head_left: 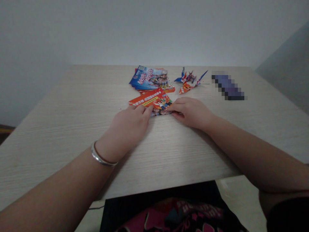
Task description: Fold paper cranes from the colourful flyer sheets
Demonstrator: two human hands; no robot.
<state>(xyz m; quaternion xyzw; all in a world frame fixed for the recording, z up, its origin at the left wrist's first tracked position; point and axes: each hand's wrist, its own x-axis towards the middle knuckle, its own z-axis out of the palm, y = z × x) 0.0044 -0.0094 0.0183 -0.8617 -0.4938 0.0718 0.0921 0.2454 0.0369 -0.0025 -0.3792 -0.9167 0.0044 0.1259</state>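
Observation:
An orange printed leaflet (154,100) lies on the table in front of me, its near edge folded up to show a strip of photo print. My left hand (131,124) presses on its near left part, fingers bent and thumb at the fold. At the right end, my right hand (190,111) pinches the near corner between thumb and fingers. Just behind is a stack of blue and orange leaflets (151,79), which the far edge of the held sheet overlaps. To the right of the stack stand folded paper cranes (190,82) in the same print.
A phone-like dark object (228,86), blurred by pixels, lies at the right of the pale wooden table (72,106). The wall (154,32) rises behind the table's far edge. Patterned dark cloth (178,216) shows below the near edge.

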